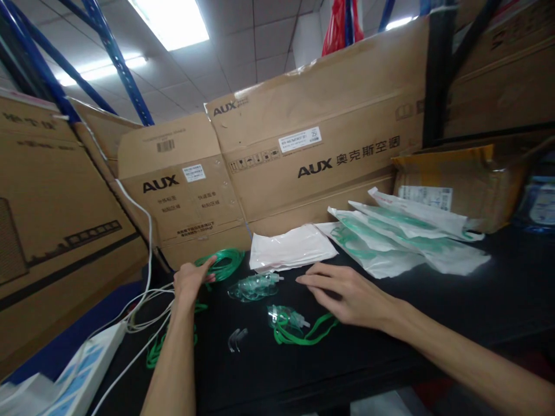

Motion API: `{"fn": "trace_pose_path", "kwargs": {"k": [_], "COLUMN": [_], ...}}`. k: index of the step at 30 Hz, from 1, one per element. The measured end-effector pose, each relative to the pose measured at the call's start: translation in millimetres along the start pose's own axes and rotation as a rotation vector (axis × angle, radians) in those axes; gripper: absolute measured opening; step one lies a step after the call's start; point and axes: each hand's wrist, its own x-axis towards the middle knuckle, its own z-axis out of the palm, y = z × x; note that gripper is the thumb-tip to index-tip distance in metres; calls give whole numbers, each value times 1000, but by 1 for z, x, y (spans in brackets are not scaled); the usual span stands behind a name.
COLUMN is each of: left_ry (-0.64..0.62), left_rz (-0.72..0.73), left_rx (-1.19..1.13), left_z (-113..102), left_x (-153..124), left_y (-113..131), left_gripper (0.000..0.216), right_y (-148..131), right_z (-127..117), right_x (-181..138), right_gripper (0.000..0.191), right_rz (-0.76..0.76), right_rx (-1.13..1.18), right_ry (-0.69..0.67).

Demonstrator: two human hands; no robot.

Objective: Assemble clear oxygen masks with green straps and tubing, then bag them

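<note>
My left hand (192, 283) has its thumb and fingers around the left edge of a coil of green tubing (228, 266) near the cardboard. My right hand (342, 292) is over the black table, fingers stretched out and holding nothing visible. To its left lie clear green oxygen masks (255, 287), nested in a pile. Just below it rests one more mask (284, 318) with a green elastic strap (299, 340) looped toward my palm. Some small clear bent pieces (237, 340) lie in front. Green straps (156, 349) are partly hidden behind my left forearm.
White packets (292, 247) lie flat at the back, beside filled pouches (390, 237) showing green contents. Cardboard panels (321, 133) stand behind, with an open box (459, 179) at right. A power strip (95, 364) and white cables (150, 254) run along the left.
</note>
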Motion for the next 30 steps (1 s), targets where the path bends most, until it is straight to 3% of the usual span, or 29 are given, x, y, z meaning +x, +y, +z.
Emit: {"fn": "trace_pose_path", "kwargs": {"k": [6, 9, 14, 17, 19, 22, 26, 30], "left_ry": [157, 154, 9, -130, -275, -458, -465, -499], "left_rz": [180, 323, 623, 786, 891, 922, 919, 938], "left_rx": [264, 299, 266, 217, 133, 112, 167, 129], "left_z": [-7, 0, 17, 18, 13, 6, 9, 16], "left_x": [-12, -13, -31, -68, -98, -134, -150, -149], "left_y": [8, 10, 33, 44, 38, 13, -17, -12], "left_gripper": [56, 56, 40, 36, 37, 36, 39, 21], "right_y": [-11, -12, -13, -13, -11, -6, -4, -7], "right_z": [4, 8, 9, 11, 14, 17, 18, 14], "right_x": [0, 0, -2, -4, -5, -7, -7, -2], "right_gripper": [23, 26, 28, 22, 20, 18, 16, 14], "right_rz": [42, 105, 133, 118, 114, 126, 137, 201], "right_rx": [67, 31, 3, -1, -2, 12, 55, 235], "right_ry": [-200, -305, -408, -408, -393, -389, -428, -367]}}
